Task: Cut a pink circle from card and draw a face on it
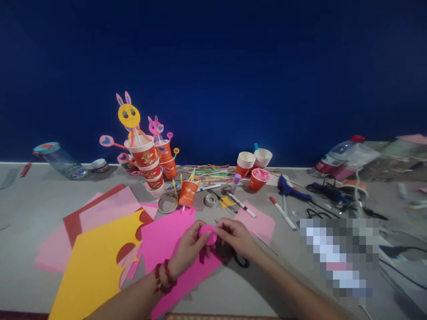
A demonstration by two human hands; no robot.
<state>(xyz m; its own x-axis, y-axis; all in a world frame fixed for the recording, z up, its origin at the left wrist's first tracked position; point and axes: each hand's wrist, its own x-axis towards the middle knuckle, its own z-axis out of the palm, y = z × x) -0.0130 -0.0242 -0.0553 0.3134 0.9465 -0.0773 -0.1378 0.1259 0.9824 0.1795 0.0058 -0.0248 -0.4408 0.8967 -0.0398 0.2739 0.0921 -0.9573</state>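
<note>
My left hand (190, 246) and my right hand (235, 235) meet over a bright pink foam sheet (167, 240). Together they pinch a small round pink cut-out (208, 234) between their fingertips. Under my right hand lie black-handled scissors (240, 260), partly hidden. Red bead bracelets circle my left wrist. A yellow foam sheet (90, 266) with scalloped cuts lies to the left.
Stacked orange paper cups with bunny faces on sticks (145, 155) stand at the back left. More cups (248, 164), coloured straws (210, 173), a tape roll (211, 200), markers (283, 213), a blue glue gun (290, 189) and a plastic bottle (336, 158) crowd the back and right.
</note>
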